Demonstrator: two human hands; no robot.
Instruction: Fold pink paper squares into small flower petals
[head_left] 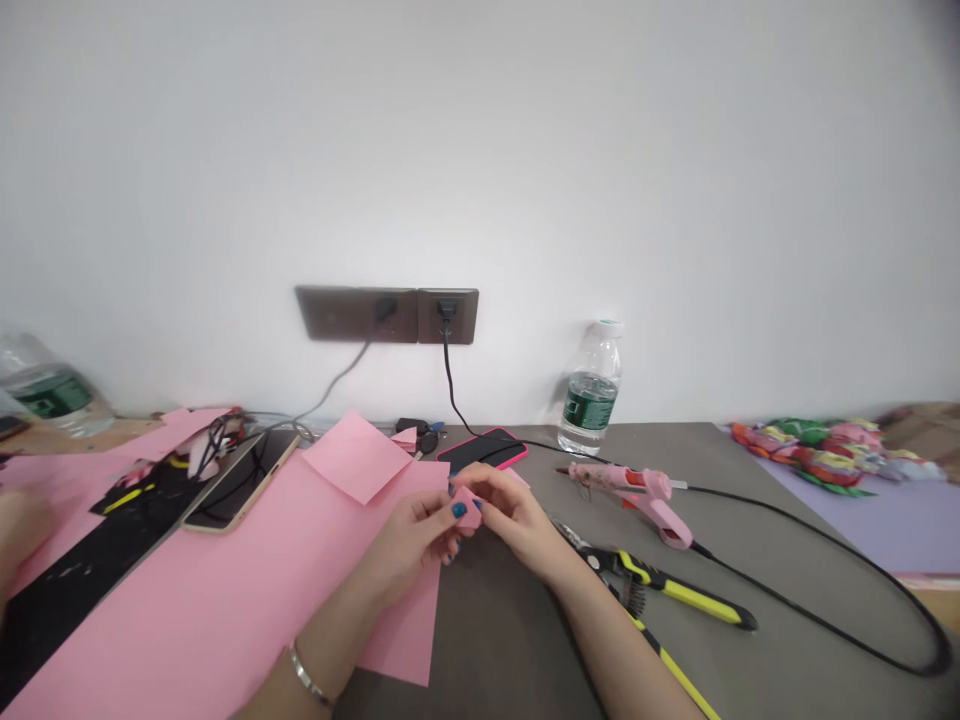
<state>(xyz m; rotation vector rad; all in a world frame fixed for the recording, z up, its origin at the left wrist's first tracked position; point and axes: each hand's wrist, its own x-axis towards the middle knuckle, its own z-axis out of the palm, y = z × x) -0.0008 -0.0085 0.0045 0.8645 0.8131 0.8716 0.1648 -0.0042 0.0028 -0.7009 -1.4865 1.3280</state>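
A small folded piece of pink paper (469, 511) is pinched between both hands above the table's middle. My left hand (421, 533) grips it from the left, thumb on its near face. From the right, my right hand (519, 515) holds the same piece with its fingertips. Below my left forearm lies a large pink paper sheet (247, 590), and a smaller square of pink paper (358, 457) rests on its far end. Just behind the hands is a phone with a pink edge (491, 450).
A pink glue gun (630, 487) with a black cable and yellow-black pliers (675, 590) lie to the right. A water bottle (591, 395) stands by the wall. Another phone (241, 482) lies left. Wrapped colourful items (825, 450) sit far right. Another person's hand (22, 530) shows at the left edge.
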